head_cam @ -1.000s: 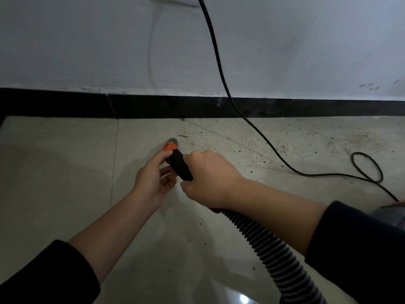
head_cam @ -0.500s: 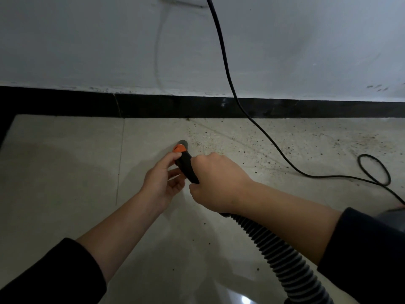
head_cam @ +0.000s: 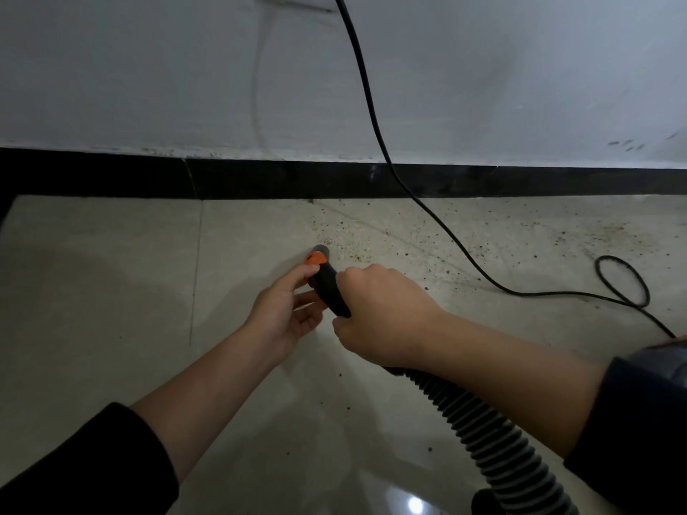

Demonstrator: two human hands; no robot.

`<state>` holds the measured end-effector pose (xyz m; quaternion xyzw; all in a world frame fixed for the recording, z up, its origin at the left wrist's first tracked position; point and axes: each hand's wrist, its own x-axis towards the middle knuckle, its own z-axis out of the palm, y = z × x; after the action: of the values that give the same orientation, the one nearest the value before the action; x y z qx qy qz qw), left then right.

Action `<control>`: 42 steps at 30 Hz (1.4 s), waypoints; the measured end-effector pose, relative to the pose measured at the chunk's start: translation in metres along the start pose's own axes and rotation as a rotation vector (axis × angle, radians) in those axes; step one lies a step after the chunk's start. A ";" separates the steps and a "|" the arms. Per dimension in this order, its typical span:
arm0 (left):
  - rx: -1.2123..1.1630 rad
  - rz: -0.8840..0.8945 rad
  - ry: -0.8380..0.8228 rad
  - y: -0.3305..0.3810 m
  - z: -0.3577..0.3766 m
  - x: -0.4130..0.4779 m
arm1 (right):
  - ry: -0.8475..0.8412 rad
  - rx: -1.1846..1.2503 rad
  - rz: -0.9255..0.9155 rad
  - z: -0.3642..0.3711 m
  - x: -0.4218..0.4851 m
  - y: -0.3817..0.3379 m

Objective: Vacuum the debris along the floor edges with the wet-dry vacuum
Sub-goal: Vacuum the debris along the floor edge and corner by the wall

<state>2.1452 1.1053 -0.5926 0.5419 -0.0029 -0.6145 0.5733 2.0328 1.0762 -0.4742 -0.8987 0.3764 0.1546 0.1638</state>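
Note:
A black vacuum nozzle [head_cam: 329,288] with an orange piece [head_cam: 315,258] at its tip points down at the pale tile floor, a short way in front of the black baseboard [head_cam: 260,180]. My right hand [head_cam: 383,314] grips the nozzle's rear, where the ribbed grey hose [head_cam: 494,447] joins. My left hand [head_cam: 286,314] holds the nozzle near the tip, thumb against the orange piece. Dark debris [head_cam: 357,236] speckles the floor just right of the tip and on along the wall [head_cam: 557,232].
A black power cord [head_cam: 375,117] hangs down the white wall, crosses the debris and loops [head_cam: 624,280] on the floor at the right. The vacuum's grey body [head_cam: 665,360] peeks in at the right edge. Left of the nozzle the tiles look free of specks.
The nozzle tip and both hands have slid a little to the right along the floor, closer to the speckled patch. My grip on the nozzle is unchanged.

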 end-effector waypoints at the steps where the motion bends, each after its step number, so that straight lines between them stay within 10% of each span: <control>1: 0.000 -0.002 -0.008 0.000 0.001 0.000 | 0.002 0.000 0.008 0.000 -0.001 0.001; 42: 0.132 -0.089 -0.131 -0.016 0.046 0.012 | -0.013 -0.089 0.168 -0.006 -0.015 0.030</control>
<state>2.1057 1.0736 -0.5920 0.5366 -0.0568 -0.6721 0.5071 2.0018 1.0627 -0.4679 -0.8692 0.4423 0.1902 0.1128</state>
